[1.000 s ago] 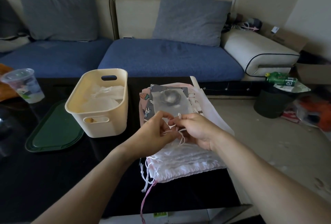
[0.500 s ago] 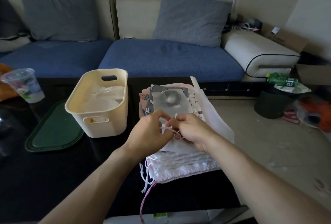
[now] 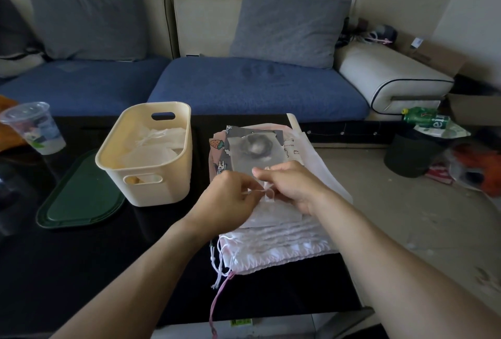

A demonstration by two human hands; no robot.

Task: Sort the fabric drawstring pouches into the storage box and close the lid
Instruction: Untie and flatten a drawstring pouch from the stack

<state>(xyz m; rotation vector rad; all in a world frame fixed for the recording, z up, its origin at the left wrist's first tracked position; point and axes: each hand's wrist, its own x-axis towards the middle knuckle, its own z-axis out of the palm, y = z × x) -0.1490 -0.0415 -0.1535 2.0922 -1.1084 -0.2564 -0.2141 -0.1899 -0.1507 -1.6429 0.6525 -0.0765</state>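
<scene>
A stack of fabric drawstring pouches (image 3: 273, 246) lies on the black table, right of centre; a grey pouch (image 3: 254, 154) with a round print is on top. Over the stack, my left hand (image 3: 230, 197) and my right hand (image 3: 292, 186) pinch the white drawstring (image 3: 267, 193) of the top pouch between their fingertips. The cream storage box (image 3: 151, 154) stands open to the left with pale pouches inside. Its dark green lid (image 3: 78, 197) lies flat on the table, left of the box.
A lidded plastic cup (image 3: 35, 127) stands at the table's far left. A blue sofa (image 3: 244, 86) with grey cushions runs behind the table. A black bin (image 3: 414, 154) with a green bottle on top sits on the floor at right, amid litter.
Both hands have moved slightly away from me over the stack and drawn closer together, still working the white drawstring. The box and lid have not moved.
</scene>
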